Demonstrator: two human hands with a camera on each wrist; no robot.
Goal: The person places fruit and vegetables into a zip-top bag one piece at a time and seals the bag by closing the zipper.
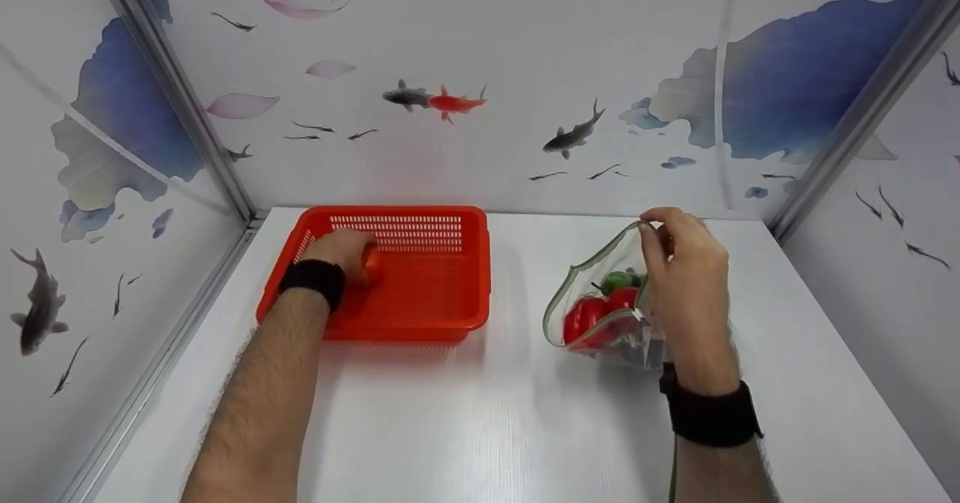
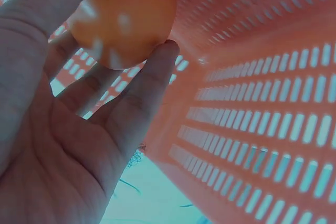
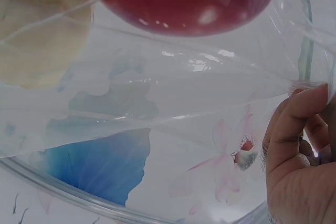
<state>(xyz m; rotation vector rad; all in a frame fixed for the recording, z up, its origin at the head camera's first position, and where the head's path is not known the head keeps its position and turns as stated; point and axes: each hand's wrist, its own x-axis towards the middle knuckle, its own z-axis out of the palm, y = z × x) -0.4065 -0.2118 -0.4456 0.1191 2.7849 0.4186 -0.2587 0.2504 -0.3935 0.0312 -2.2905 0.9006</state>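
My left hand [image 1: 341, 252] reaches into the red plastic basket [image 1: 472, 278] and grips a round orange fruit [image 2: 126, 19] between thumb and fingers, near the basket's left side. On the right, my right hand [image 1: 690, 285] pinches the top edge of a clear bag [image 1: 559, 315] with grey-green trim, whose mouth gapes toward the left. Inside the bag sit a red bell pepper [image 1: 583, 321], another red item [image 1: 622, 297] and a green vegetable with a stem [image 1: 618, 282]. The right wrist view also shows a pale yellowish round item [image 3: 42, 30] through the plastic.
Both things stand on a white table [image 1: 480, 428]. White panels [image 1: 510, 53] painted with fish and petals close in the back and both sides, with metal posts [image 1: 180, 91] at the corners. A gap of bare tabletop separates basket and bag.
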